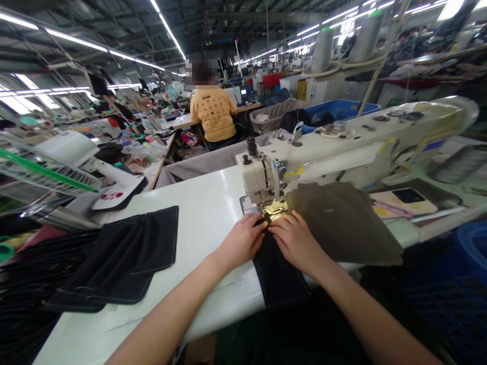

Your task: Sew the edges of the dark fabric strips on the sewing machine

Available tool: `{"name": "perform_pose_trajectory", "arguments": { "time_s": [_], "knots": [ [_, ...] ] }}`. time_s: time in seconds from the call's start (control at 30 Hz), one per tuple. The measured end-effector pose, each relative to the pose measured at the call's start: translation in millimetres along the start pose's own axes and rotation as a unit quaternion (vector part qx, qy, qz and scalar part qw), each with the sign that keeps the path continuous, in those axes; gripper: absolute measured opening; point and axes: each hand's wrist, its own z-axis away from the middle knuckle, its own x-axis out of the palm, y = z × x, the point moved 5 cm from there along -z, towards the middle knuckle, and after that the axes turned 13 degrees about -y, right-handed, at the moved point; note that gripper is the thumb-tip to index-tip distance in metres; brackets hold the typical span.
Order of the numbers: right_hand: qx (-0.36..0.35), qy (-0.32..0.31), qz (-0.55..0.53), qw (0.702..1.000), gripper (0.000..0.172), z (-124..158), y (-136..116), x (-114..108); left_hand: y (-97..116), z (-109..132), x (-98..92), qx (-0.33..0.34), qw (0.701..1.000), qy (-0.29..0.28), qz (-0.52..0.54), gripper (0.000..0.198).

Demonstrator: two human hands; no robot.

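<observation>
A cream industrial sewing machine (258, 175) stands on a white table (205, 218), with its brass-coloured needle plate area (274, 209) just beyond my hands. My left hand (241, 241) and my right hand (294, 243) both press on a strip of black fabric (277, 274), their fingertips nearly meeting at its end by the presser foot. An olive-brown fabric piece (338, 223) lies to the right, touching my right hand. The needle is hidden by the machine head.
A pile of black stitched fabric pieces (125, 258) lies on the table to the left. A phone (409, 195) rests beyond the machine. A blue crate (338, 114) stands behind it, and a blue bin (472, 248) is at lower right. A co-worker in a yellow shirt (213, 114) sits further back.
</observation>
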Motion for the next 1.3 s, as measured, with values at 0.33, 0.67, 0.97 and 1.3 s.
{"name": "perform_pose_trajectory", "arguments": {
  "time_s": [0.33, 0.67, 0.97, 1.3],
  "knots": [
    [0.008, 0.012, -0.002, 1.000, 0.023, 3, -1, -1, -2, -1, -3.4, -0.005, 1.000, -0.009, -0.011, 0.031],
    [0.006, 0.001, -0.008, 1.000, 0.024, 7, 0, 0, 12, 5, -4.1, 0.005, 0.999, -0.028, -0.039, 0.032],
    [0.007, -0.005, -0.006, 1.000, 0.022, 3, 3, -2, 15, 9, -0.4, 0.014, 0.999, -0.033, -0.037, 0.033],
    [0.023, -0.015, 0.050, 0.998, 0.021, -23, 13, 2, -18, -8, -4.8, -0.008, 0.999, -0.018, -0.044, 0.033]
  ]
}}
